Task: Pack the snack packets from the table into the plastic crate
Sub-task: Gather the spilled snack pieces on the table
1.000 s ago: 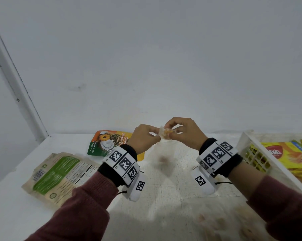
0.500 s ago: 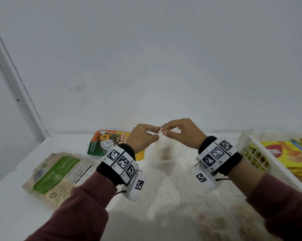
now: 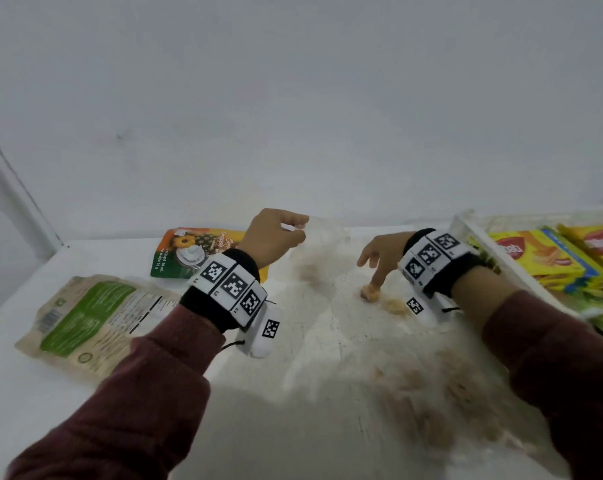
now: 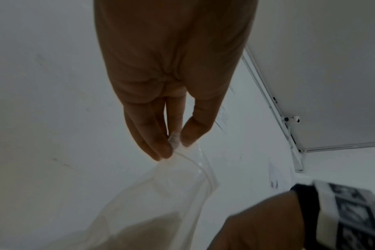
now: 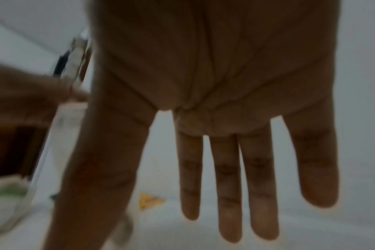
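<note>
Left hand (image 3: 274, 237), grip pinching the rim of a clear bag (image 4: 178, 182), holds it above the tabletop (image 3: 328, 358) left of the crate (image 3: 473, 237). Right hand (image 3: 383, 256), fingers spread, reaches to loose snack pieces (image 3: 371, 292).

Bag judged light, limp, slippery: take it by the rim.

Two packets left of the crate: green (image 3: 85, 320), orange (image 3: 189, 251).

Two flat packets are seen on the table: a green one (image 3: 85, 320) at 9 o'clock and an orange one (image 3: 185, 251) at 11. One clear bag (image 3: 314, 251) is counted at 12. At least two yellow packets (image 3: 535, 254) are seen in one crate (image 3: 473, 237) at 3 o'clock.
</note>
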A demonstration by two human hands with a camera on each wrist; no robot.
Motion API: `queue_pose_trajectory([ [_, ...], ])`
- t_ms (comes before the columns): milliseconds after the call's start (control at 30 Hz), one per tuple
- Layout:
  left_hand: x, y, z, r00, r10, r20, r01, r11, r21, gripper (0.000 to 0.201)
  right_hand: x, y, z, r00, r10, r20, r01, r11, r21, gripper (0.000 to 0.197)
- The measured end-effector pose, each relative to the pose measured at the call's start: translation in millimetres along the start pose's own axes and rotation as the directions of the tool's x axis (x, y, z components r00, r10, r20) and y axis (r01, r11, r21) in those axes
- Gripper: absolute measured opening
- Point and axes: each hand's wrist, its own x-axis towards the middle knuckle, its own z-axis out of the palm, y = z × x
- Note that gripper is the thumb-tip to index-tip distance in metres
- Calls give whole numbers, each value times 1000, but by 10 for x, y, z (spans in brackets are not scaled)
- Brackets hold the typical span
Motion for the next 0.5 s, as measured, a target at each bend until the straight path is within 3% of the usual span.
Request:
queue_pose_trajectory([
  [100, -19, 27, 33, 1000, 3, 7, -3, 1000, -23, 33, 207, 20, 261, 998, 58, 37, -55, 996, -70, 66],
  [233, -56, 54, 41, 1000, 4, 12, -3, 1000, -27, 34, 224, -32, 389, 999, -14, -50, 10, 998, -65, 32],
  [300, -78, 58, 43, 1000, 11, 17, -11, 1000, -24, 35, 195, -51, 377, 994, -60, -92, 57, 998, -32, 37],
  [400, -104, 58, 47, 1000, 10, 20, -10, 1000, -27, 35, 119, -16, 286, 976, -85, -202, 105, 990, 91, 43],
  [500, -128, 77, 71, 1000, 10, 27, -9, 999, -42, 35, 11, 74, 198, 970, -12, -245, 89, 949, 303, 24],
])
